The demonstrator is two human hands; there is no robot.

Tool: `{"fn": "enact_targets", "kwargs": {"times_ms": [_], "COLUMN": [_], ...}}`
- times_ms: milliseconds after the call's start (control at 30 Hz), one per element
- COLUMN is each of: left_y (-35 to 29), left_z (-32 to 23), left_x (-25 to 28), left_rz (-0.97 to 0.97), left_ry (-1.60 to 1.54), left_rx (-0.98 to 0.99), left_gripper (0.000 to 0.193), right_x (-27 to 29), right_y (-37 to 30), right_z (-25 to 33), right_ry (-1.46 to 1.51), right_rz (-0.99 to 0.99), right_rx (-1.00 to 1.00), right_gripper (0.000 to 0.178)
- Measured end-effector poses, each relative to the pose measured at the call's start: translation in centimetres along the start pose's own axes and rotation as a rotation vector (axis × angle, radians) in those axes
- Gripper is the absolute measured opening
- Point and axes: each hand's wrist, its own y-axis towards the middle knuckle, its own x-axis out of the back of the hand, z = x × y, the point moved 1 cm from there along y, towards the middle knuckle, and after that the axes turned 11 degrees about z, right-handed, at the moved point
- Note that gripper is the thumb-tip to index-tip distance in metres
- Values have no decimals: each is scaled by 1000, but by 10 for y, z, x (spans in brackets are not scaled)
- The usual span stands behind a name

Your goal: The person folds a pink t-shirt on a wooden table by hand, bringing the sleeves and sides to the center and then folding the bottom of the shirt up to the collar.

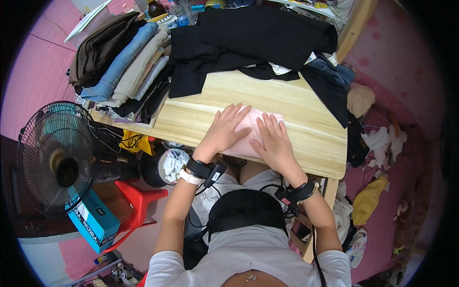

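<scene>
A folded pale pink cloth garment (245, 136) lies at the near edge of the light wooden table (191, 115). My left hand (226, 129) rests flat on its left side, fingers stretched out and pointing away from me. On its right side lies my right hand (273, 143), also flat with the fingers apart. Between my two hands the middle of the garment shows; its side edges are partly hidden under them. What kind of garment it is I cannot tell.
Folded trousers and jeans (119, 71) are stacked at the table's left. Black clothing (258, 38) spreads across the far side. A black fan (62, 162) stands at left, near a red stool (138, 201) and a blue box (95, 222). Clothes lie on a pink bed (382, 229) at right.
</scene>
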Motion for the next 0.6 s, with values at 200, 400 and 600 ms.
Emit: {"fn": "enact_targets", "kwargs": {"times_ms": [200,400,600], "left_y": [-47,-57,-70], "left_z": [6,3,2], "left_x": [15,-11,-10], "left_rz": [-146,-107,-210], "left_ry": [18,121,4], "left_rx": [-234,-232,-325], "left_gripper": [67,76,63], "right_x": [38,28,15], "right_y": [-28,-41,-59], "right_z": [8,-13,-29], "right_ry": [83,31,132], "right_rz": [22,205,33], "right_rx": [117,183,374], "right_gripper": [67,72,62]}}
